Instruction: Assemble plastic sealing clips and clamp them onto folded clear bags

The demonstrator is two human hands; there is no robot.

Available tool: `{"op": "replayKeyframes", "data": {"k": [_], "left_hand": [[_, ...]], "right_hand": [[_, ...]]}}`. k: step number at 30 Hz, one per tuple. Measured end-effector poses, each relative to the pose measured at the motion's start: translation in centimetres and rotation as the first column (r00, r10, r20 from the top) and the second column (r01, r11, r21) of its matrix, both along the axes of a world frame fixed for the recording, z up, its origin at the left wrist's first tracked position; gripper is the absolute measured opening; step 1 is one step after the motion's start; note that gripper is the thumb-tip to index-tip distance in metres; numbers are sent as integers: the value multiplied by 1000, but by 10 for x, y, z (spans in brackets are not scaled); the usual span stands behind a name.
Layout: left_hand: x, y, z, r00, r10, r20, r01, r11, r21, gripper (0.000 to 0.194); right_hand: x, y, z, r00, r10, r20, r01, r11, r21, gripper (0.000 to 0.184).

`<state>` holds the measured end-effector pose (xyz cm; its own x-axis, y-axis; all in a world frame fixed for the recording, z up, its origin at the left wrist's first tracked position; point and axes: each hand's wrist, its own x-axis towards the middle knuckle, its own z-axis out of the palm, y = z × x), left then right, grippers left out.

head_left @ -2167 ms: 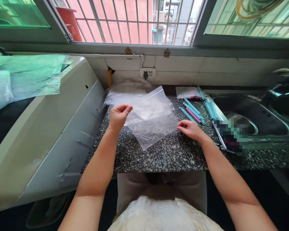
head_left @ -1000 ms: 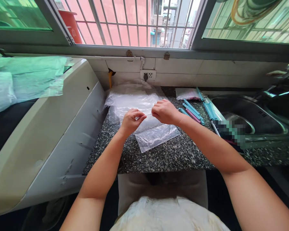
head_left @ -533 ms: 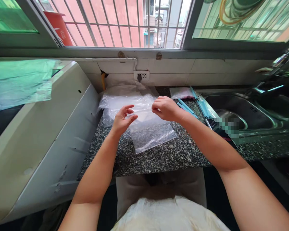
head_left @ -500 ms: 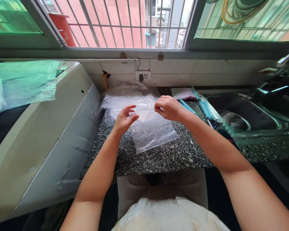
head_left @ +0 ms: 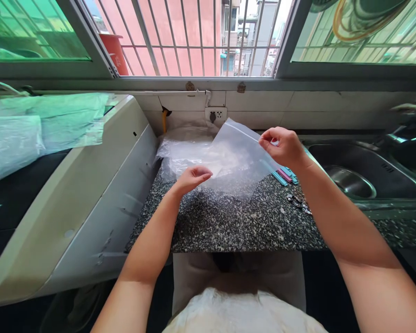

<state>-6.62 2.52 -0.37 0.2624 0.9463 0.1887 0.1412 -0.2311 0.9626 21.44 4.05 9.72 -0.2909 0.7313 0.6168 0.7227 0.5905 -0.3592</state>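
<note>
A clear plastic zip bag (head_left: 241, 155) is raised at a tilt over the counter, its strip-like top edge toward the upper right. My right hand (head_left: 280, 147) is closed, thumb and fingers pinching that top edge. At the bag's lower left, my left hand (head_left: 193, 179) is closed too, fingertips and thumb together on the bag's edge. Behind the left hand lies a loose pile of clear plastic bags (head_left: 182, 148). Blue and pink strips (head_left: 284, 175) lie on the counter, partly hidden by the right hand and the bag.
The speckled stone counter (head_left: 229, 226) ends at a front edge near my lap. A metal sink (head_left: 384, 162) is at the right, with small shiny pieces (head_left: 299, 203) near my right forearm. A white appliance (head_left: 100, 185) stands left. The wall socket (head_left: 215, 114) holds a plug.
My right hand has moved right and lifted the bag's top edge, tilting the bag off the counter. My left hand has shifted slightly right and its fingers have closed. The view has shifted a little.
</note>
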Motion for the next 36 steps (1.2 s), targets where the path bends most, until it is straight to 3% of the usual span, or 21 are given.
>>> {"op": "replayKeyframes", "data": {"k": [5,11,14,18,22,30,36], "left_hand": [[2,0,3,965,179,192,-188,982,27,29],[2,3,3,830,357,429,-411,911,37,32],[2,3,2,875,319,363,-346,938,10,32],[5,1,-1,973,180,145,-177,984,-32,31],[5,1,-5,986,168,14,-168,986,13,25],[1,6,-6,993,115,-11,-114,993,25,8],[0,5,-7,992,105,76,-106,994,13,12]], "right_hand": [[5,-4,-11,983,-27,-181,30,999,13,12],[11,-5,-37,941,-5,-338,-40,991,-125,13],[12,-4,-50,889,-28,-457,-66,980,-189,16],[12,-6,-65,827,-76,-556,-79,966,-248,19],[15,-7,-80,818,-110,-564,-85,948,-308,19],[20,-4,-104,779,-98,-619,-223,879,-421,17],[20,-1,-117,701,-182,-689,-289,811,-509,23]]}}
